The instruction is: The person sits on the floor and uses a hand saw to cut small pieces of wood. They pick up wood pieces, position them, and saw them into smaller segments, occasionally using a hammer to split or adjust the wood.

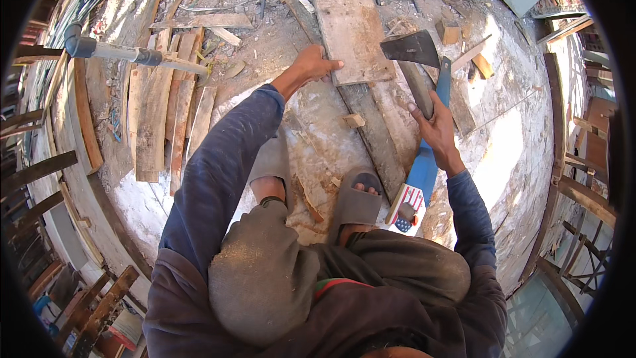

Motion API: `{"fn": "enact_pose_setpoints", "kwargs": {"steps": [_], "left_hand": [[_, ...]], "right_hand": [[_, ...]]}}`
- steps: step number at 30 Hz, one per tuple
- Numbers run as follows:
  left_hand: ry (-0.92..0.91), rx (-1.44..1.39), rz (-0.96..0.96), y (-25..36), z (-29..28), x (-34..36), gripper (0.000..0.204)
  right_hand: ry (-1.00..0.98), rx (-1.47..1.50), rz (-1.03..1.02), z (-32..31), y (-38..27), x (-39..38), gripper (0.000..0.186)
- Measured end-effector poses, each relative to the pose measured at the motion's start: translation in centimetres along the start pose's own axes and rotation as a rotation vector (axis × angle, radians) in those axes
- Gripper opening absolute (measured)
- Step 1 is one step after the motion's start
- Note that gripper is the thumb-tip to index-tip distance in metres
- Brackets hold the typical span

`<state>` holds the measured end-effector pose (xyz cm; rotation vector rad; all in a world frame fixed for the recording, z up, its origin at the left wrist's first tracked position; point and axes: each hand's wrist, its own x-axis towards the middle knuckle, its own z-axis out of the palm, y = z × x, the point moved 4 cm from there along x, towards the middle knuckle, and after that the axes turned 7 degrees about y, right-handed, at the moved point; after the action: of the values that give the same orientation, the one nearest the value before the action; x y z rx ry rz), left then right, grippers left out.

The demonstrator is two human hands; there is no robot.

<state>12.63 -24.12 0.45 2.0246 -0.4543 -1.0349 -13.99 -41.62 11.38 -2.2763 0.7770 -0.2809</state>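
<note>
My left hand is closed on the near left corner of a wide pale plank; its thumb lies on top and the other fingers are partly hidden. The plank stretches away from me, its near end resting over a darker narrow board. In my right hand is the wooden handle of a hatchet, with its dark blade pointing left beside the plank's near right corner. A handsaw with a blue blade and a striped, starred handle lies under my right hand, near my right foot.
Several loose boards lie at the left, near a grey pipe with an elbow fitting. Small wood blocks and offcuts are scattered on the dusty ground. A small block rests on the narrow board. My sandalled feet are close below.
</note>
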Motion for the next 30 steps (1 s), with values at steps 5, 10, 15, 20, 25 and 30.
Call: {"fn": "enact_pose_setpoints", "kwargs": {"steps": [5, 10, 15, 20, 25, 30], "left_hand": [[0.026, 0.069, 0.039, -0.1, 1.2, -0.3, 0.039], [-0.003, -0.022, 0.115, 0.4, 1.5, -0.1, 0.041], [-0.033, 0.141, 0.129, 0.1, 1.8, 0.9, 0.044], [0.104, 0.312, 0.368, 0.2, 1.4, 0.6, 0.056], [0.083, 0.494, 0.201, 0.1, 1.8, 0.8, 0.064], [0.131, 0.581, 0.181, 0.4, 2.0, 0.8, 0.069]], "right_hand": [[0.048, -0.007, 0.104, -1.9, 0.8, -1.9, 0.039], [-0.074, -0.245, 0.062, -1.2, 1.9, -3.6, 0.037], [-0.095, -0.346, -0.040, -0.3, 1.2, -3.6, 0.038], [-0.058, -0.336, -0.149, -0.3, -0.6, -2.7, 0.036], [-0.141, -0.450, -0.126, 0.7, -0.9, -1.6, 0.036], [-0.045, -0.299, -0.022, -0.9, -0.9, -1.2, 0.039]]}}
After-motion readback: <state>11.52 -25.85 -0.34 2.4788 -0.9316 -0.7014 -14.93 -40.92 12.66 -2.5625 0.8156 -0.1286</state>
